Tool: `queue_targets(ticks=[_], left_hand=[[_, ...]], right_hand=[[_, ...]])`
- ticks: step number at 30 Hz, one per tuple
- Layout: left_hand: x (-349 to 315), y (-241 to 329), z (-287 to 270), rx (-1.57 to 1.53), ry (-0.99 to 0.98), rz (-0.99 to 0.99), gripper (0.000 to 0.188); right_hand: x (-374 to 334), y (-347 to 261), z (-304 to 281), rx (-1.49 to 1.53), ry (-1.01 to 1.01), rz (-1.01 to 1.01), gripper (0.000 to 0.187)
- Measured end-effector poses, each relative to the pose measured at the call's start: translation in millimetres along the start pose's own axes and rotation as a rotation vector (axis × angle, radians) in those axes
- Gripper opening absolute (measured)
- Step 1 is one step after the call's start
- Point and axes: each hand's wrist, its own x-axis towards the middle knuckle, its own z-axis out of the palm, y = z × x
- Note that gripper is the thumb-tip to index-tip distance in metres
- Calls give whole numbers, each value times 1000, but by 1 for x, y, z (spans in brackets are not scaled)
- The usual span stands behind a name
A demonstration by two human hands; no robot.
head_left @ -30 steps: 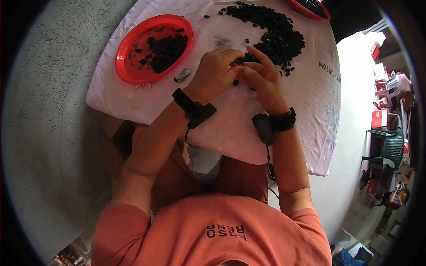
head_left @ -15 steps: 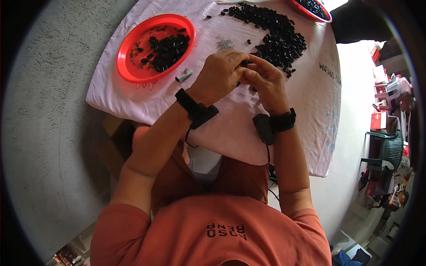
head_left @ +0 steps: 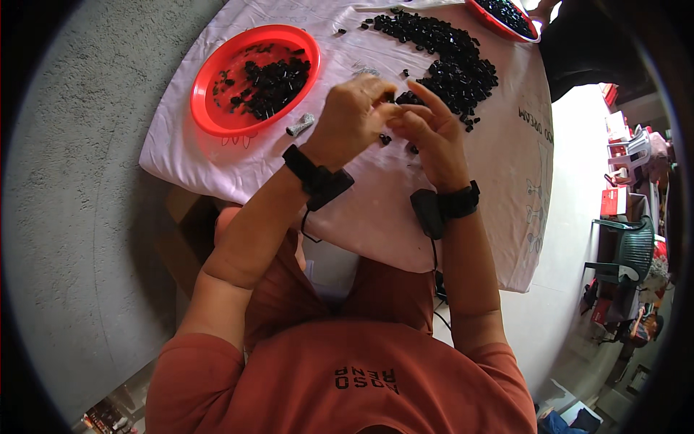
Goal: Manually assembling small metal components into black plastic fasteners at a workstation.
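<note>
My left hand (head_left: 350, 119) is closed in a pinch above the pink cloth, with a small black plastic piece (head_left: 390, 95) at its fingertips. Close against it, my right hand (head_left: 439, 141) has its index finger raised and its thumb bent towards the other fingers. Whatever those right fingers pinch is too small and blurred to make out. Just beyond both hands spreads a pile of shiny black plastic pieces (head_left: 463, 79). A few loose black pieces (head_left: 384, 139) lie below my fingers. Thin silvery metal bits (head_left: 366, 70) are partly hidden behind my left hand.
A red basin (head_left: 206, 108) with black pieces stands at the left of the cloth-covered table (head_left: 499, 217). Near it lies a short grey-white roll (head_left: 299, 125). Another red basin (head_left: 531, 37) sits at the far right, beside a person in dark clothes (head_left: 593, 50). A green chair (head_left: 632, 242) stands farther right.
My hands have drawn slightly apart at the fingertips, and my right index finger has lifted. Loose black pieces under my hands now show. At the far right, part of the other person's hand has come into view.
</note>
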Motion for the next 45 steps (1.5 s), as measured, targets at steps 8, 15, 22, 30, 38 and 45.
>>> queue_targets(ticks=[8,15,22,30,38,45], left_hand=[[9,-65,-58,411,244,-160,18],[-3,-95,-82,585,210,-256,17],[11,-58,-58,239,216,-96,10],[-5,-19,-19,-39,-364,-114,11],[-17,-14,2,99,-397,-84,10],[-10,-16,1,-12,-305,-114,10]], right_hand=[[7,-1,-25,41,268,-51,22],[6,0,-21,-100,279,-53,17],[5,-1,-17,-155,315,-46,16],[2,-5,-16,-256,335,-30,16],[3,-3,-16,-304,198,35,13],[0,-5,-10,-371,77,81,14]])
